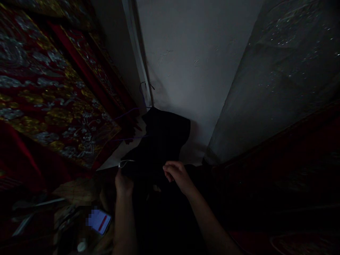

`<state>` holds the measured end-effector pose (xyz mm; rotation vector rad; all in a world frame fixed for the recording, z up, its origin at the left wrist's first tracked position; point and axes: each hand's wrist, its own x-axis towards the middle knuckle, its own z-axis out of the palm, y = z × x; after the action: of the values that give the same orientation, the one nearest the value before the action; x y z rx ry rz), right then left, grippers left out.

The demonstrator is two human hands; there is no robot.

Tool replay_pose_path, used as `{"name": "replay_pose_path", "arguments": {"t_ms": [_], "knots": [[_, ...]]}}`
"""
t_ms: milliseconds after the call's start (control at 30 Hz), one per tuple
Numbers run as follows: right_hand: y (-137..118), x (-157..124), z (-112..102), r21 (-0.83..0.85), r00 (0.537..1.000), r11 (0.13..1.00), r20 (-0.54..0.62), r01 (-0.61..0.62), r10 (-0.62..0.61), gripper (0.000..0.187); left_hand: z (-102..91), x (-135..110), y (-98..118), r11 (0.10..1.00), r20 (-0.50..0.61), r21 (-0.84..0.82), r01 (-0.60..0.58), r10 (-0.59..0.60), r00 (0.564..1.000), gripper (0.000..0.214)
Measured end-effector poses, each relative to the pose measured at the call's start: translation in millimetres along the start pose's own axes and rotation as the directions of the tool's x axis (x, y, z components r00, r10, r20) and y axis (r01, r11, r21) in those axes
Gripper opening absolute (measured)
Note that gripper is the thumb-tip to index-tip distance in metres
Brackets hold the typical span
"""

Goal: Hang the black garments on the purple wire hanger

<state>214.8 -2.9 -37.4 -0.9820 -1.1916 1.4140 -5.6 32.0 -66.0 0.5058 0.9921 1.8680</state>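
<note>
A black cloth item (170,129) is in front of me at the foot of the pale wall, its lower part lost in darkness. My left hand (123,183) is closed at its left side, and a thin pale loop like a cord (126,162) sticks out at the fingertips. Whether that hand also grips the cloth is too dark to tell. Over the cloth's right side, my right hand (177,173) has its fingers curled in, thumb against the forefinger. Anything between those fingers is too small or dark to make out.
Red fabric with gold and silver embroidery (58,102) hangs at the left. A lit phone (99,221) lies at the lower left among dim clutter. Behind the cloth, a narrow post (140,53) stands by the wall (196,60). Glittering sheer material (268,81) covers the right side.
</note>
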Motion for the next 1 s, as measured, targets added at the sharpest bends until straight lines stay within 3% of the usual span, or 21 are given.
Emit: {"name": "replay_pose_path", "arguments": {"t_ms": [100, 200, 267, 333, 400, 500, 533, 600, 700, 767, 867, 933, 1000], "knots": [[9, 6, -8, -0.132, 0.994, 0.991, -0.104, 0.026, -0.04, 0.032, 2.6, -26, -12, 0.993, 0.069, 0.006, 0.115, -0.115, 0.991, 0.02], [5, 3, -15, -0.335, 0.962, 0.935, -0.194, 0.119, -0.192, 0.025, 20.1, -52, -13, 0.983, 0.191, -0.011, 0.181, -0.176, 0.966, 0.026], [-3, -4, -16, -0.371, 0.97, 0.911, -0.088, 0.178, -0.225, 0.03, 37.3, -68, -9, 0.994, 0.261, 0.028, 0.109, -0.112, 0.959, 0.031], [-11, -12, -12, -0.32, 0.974, 0.921, 0.095, 0.225, -0.205, 0.04, 54.8, -83, -1, 0.987, 0.361, 0.156, -0.05, -0.009, 0.933, 0.036], [-17, -17, -7, -0.263, 0.957, 0.934, 0.223, 0.243, -0.186, 0.048, 69.5, -94, 8, 0.911, 0.515, 0.316, -0.264, 0.069, 0.854, 0.037], [-22, -17, -5, -0.27, 0.947, 0.925, 0.25, 0.267, -0.201, 0.037, 81.7, -99, 17, 0.758, 0.699, 0.398, -0.517, 0.115, 0.706, 0.026], [-25, -16, -7, -0.299, 0.946, 0.916, 0.264, 0.266, -0.189, 0.031, 82.5, -97, 18, 0.74, 0.726, 0.385, -0.551, 0.126, 0.676, 0.022], [-36, -12, -14, -0.382, 0.931, 0.884, 0.338, 0.269, -0.138, 0.024, 78.9, -88, 16, 0.756, 0.772, 0.36, -0.547, 0.088, 0.629, 0.038], [-66, -4, -29, -0.502, 0.877, 0.805, 0.479, 0.317, -0.047, 0.017, 63.4, -72, 8, 0.751, 0.821, 0.454, -0.48, -0.143, 0.552, 0.057], [-90, 6, -38, -0.54, 0.856, 0.753, 0.514, 0.377, -0.059, 0.017, 50.7, -62, 4, 0.658, 0.781, 0.584, -0.476, -0.293, 0.552, 0.059], [-112, 35, -43, -0.518, 0.878, 0.725, 0.401, 0.453, -0.262, 0.031, 35.4, -53, 8, 0.532, 0.688, 0.714, -0.456, -0.409, 0.6, 0.05], [-108, 61, -42, -0.493, 0.879, 0.728, 0.274, 0.477, -0.39, 0.052, 28.8, -48, 18, 0.514, 0.651, 0.744, -0.427, -0.412, 0.638, 0.044], [-91, 91, -37, -0.497, 0.885, 0.734, 0.207, 0.463, -0.417, 0.061, 23.6, -42, 32, 0.525, 0.63, 0.75, -0.404, -0.379, 0.678, 0.042]]}}
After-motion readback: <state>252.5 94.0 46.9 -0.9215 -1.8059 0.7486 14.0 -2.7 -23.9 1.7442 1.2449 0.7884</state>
